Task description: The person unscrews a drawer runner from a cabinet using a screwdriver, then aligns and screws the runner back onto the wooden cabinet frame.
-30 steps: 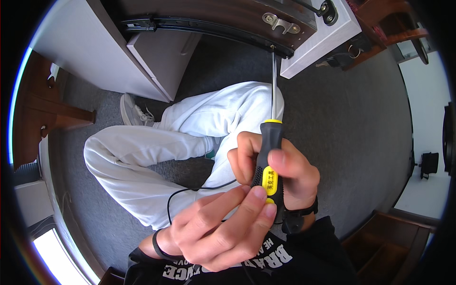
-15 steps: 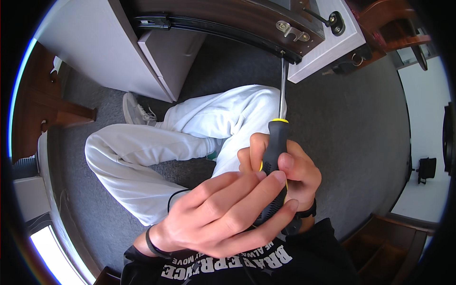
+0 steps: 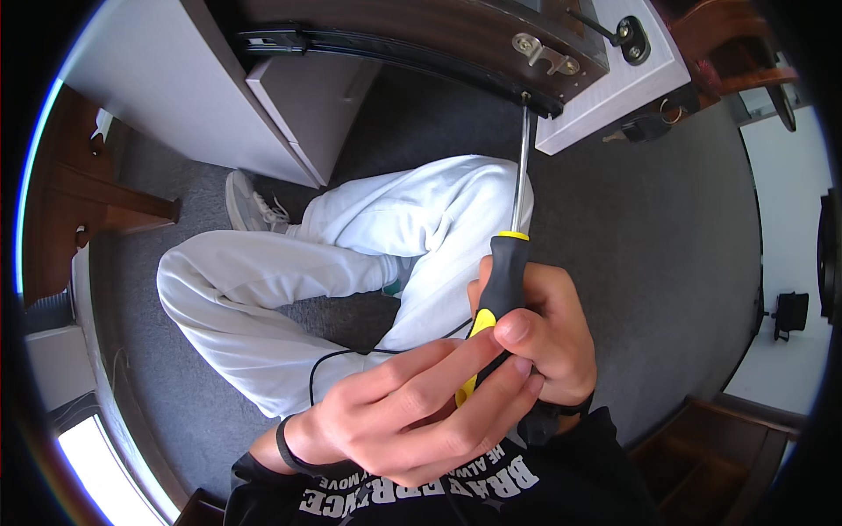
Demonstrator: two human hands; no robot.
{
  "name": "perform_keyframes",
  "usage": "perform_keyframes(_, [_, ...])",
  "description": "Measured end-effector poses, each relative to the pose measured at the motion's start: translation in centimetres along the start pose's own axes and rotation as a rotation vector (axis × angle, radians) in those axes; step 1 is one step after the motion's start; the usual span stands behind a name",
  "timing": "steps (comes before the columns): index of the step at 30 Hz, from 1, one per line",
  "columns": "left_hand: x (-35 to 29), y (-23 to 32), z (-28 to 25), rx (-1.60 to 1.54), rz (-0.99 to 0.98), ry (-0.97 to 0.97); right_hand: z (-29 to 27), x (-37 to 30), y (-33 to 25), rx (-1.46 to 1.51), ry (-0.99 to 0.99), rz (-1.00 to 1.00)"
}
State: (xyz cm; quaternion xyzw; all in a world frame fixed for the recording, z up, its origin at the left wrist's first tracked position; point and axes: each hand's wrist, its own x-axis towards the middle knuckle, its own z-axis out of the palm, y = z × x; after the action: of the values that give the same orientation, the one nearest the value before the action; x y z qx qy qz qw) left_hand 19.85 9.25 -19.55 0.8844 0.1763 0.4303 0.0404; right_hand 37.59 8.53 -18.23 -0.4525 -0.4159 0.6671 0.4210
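Observation:
A screwdriver (image 3: 506, 279) with a black and yellow handle and a steel shaft points away from me. Its tip meets a screw (image 3: 525, 95) near the right end of a black drawer slide (image 3: 386, 58). That slide runs along the side of a dark brown drawer (image 3: 438, 26). Around the handle's right side my right hand (image 3: 557, 329) is closed, its thumb pressed on the grip. My left hand (image 3: 421, 408) is closed on the handle's rear part from the left, with its fingertips on it; part of the handle is hidden behind those fingers.
The drawer's pale front panel (image 3: 614, 92) carries a black handle (image 3: 633, 40) and a lock with keys (image 3: 645, 127). A metal bracket (image 3: 545, 54) sits on the drawer side. A pale cabinet (image 3: 167, 79) stands at far left. My crossed legs (image 3: 386, 219) rest on the grey floor (image 3: 649, 263).
The screwdriver's handle has turned, showing more yellow, and come slightly nearer me. Both hands have shifted on it. The drawer's front has moved slightly right in view.

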Motion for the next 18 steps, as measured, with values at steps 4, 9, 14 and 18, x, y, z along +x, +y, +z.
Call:
perform_keyframes(4, [0.3,-0.2,-0.5,0.0,0.027,-0.029,0.7,0.0,0.1,0.076,0.081,-0.017])
perform_keyframes(9, [0.7,-1.0,-0.8,-0.006,0.057,-0.131,-0.2,1.0,1.6,0.268,-0.055,-0.069])
perform_keyframes(14, [1.0,-0.6,0.3,-0.042,0.028,-0.228,-0.3,1.2,2.9,0.565,-0.194,-0.096])
perform_keyframes(18, [-0.2,-0.5,1.9,-0.01,0.022,0.015,0.3,0.8,1.7,0.369,0.011,-0.072])
